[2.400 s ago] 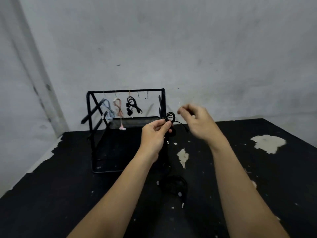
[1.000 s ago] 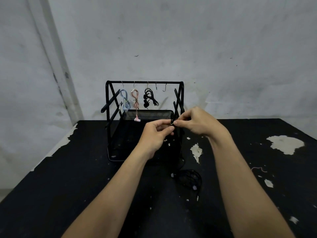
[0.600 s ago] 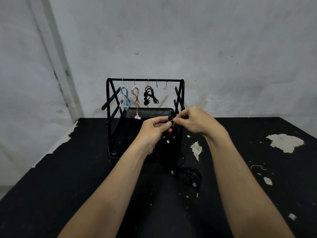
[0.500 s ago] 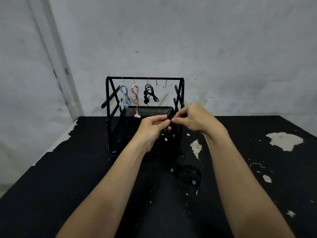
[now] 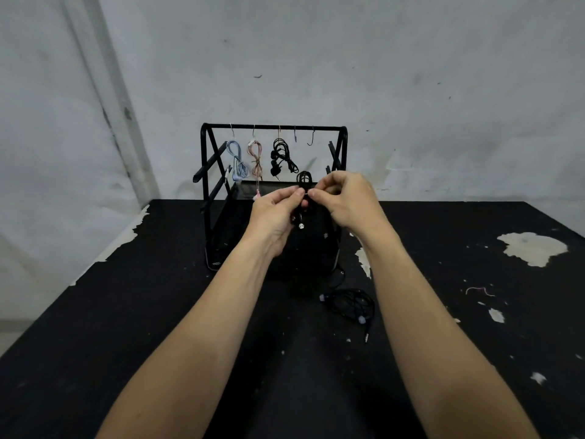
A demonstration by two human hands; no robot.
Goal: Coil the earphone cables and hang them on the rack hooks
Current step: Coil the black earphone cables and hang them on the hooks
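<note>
Soft, even, rather dim light – no glare. The rack [image 5: 274, 126] throws a faint shadow rightward on the wall [image 5: 411, 74]. The black counter [image 5: 126, 343] swallows detail, so dark cables nearly vanish against it. Focus is fair throughout; wide-angle distortion bends the wall's left edge and stretches the forearms – slight softness at the corners.
</note>
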